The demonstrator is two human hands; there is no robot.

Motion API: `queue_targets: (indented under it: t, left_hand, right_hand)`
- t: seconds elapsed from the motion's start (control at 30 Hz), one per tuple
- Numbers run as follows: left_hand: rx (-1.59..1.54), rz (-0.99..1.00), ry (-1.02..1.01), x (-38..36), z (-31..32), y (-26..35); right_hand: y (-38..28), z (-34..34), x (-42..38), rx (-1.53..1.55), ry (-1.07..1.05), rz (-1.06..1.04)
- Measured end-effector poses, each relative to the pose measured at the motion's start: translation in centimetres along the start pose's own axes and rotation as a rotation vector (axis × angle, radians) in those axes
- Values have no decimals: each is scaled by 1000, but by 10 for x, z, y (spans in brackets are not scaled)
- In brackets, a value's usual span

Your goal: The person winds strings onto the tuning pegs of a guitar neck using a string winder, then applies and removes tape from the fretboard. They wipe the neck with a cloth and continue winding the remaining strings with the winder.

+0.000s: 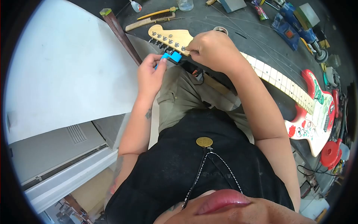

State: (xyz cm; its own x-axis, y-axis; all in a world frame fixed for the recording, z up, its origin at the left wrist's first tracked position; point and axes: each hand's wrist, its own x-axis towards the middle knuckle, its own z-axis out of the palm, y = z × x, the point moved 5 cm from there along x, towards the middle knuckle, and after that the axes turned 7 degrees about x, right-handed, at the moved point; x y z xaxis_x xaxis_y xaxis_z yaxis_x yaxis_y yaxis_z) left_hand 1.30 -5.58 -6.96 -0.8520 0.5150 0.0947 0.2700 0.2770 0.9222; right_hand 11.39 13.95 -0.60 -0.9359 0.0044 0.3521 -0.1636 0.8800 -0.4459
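An electric guitar (305,125) with a red and white painted body lies across the dark workbench, its pale maple neck (276,76) running toward the left. At the headstock (179,35), my left hand (151,74) grips a bright blue string winder (174,56), whose head sits against the row of tuning pegs. My right hand (212,50) is closed over the nut end of the neck, with thumb and finger pinched beside the last tuning post. Whatever is between those fingers is too small to make out.
Beyond the headstock lie a wooden-handled brush (160,16) and a clear jar (185,4). Loose thin strings curl over the bench. A blue power tool (294,18) stands at the back right, and a red round container (330,153) near the guitar body. A white panel (67,71) fills the left.
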Motion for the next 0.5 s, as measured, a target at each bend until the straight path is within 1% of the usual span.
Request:
queue_targets:
  t: [0.03, 0.1, 0.13, 0.17, 0.23, 0.27, 0.3, 0.37, 0.4, 0.43, 0.5]
  left_hand:
    - [-8, -9, 6, -3, -1, -2]
    - [489, 203, -287, -9, 13, 8]
    - [346, 303, -270, -17, 12, 17]
    - [339, 286, -276, -17, 13, 15]
    - [-18, -11, -13, -8, 2, -3]
    - [306, 32, -58, -3, 5, -10]
    - [300, 34, -51, -5, 3, -4]
    - [408, 378, -275, -17, 14, 25]
    - [287, 372, -172, -15, 7, 26]
    - [279, 373, -172, -13, 7, 21]
    - [451, 120, -52, -2, 2, 2]
  right_hand:
    - [-1, 0, 0, 3, -3, 10]
    - [1, -2, 5, -1, -7, 16]
    - [0, -3, 5, -6, -3, 1]
    - [-2, -2, 2, -7, -5, -11]
    - [-3, 0, -1, -6, -13, 6]
    - [-2, -2, 1, -15, 5, 11]
    - [-3, -2, 2, -21, 3, 5]
    - [-2, -3, 0, -8, 5, 13]
    - [-2, -3, 0, -10, 5, 15]
    - [-3, -3, 1, -16, -14, 19]
    - [-3, -2, 0, -16, -27, 22]
